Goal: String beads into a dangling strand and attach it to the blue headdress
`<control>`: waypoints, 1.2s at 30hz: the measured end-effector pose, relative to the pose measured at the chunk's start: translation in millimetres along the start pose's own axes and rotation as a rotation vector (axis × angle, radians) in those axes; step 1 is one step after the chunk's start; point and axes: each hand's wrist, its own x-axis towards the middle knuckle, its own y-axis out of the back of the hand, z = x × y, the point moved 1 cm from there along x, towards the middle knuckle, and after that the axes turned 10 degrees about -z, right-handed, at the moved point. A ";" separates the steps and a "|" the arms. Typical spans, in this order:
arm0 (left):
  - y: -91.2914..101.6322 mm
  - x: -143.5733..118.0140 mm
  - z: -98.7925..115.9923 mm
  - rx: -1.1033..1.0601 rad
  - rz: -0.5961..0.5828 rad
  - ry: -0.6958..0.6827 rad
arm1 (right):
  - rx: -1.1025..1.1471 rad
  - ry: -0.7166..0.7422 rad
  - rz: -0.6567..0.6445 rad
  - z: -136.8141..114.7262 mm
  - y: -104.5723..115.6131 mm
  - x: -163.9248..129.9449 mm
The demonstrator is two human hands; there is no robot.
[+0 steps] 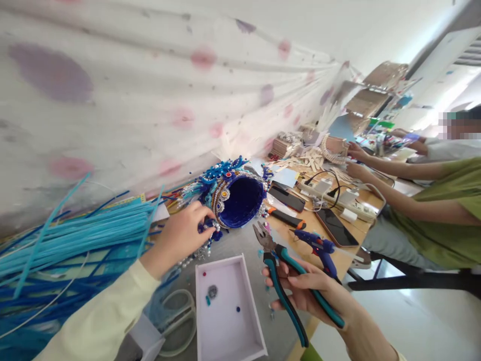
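A blue beaded headpiece [240, 200] lies on its side on the grey table, its hollow blue inside facing me. Beads, pearls and round jewelled pieces cover its outer band. At its lower left edge, my left hand [191, 228] is closed, thumb and fingers pinching near a string of white beads; what exactly it grips is partly hidden. Combination pliers [276, 250] with black and teal handles rest in my right hand [304, 286], jaws parted and pointing toward the headpiece. Below it stands a white shallow tray [201, 311] holding a few small beads.
Light blue pipe cleaners [93, 230] lie in a pile at left, with scissors [178, 321] near the tray. On the right are a blue glue gun [319, 248], orange-black pliers [287, 218], phones [336, 225] and a power strip [338, 198]. A co-worker in a green shirt [443, 215] handles a beige piece.
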 end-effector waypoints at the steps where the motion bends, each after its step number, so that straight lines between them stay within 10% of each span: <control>1: -2.0 -3.7 10.6 0.000 0.028 0.023 | -0.011 0.008 0.010 -0.3 -1.1 -1.0; 9: -56.3 -4.6 84.9 -0.405 -0.280 0.068 | -0.122 0.057 0.033 0.2 -8.7 -12.1; 25: -94.5 11.6 97.5 -0.592 -0.210 0.087 | -0.113 0.029 0.187 -19.9 17.9 -23.4; 36: -43.5 -10.3 76.0 -0.430 -0.271 0.191 | 0.084 0.132 0.097 -34.5 38.3 -36.2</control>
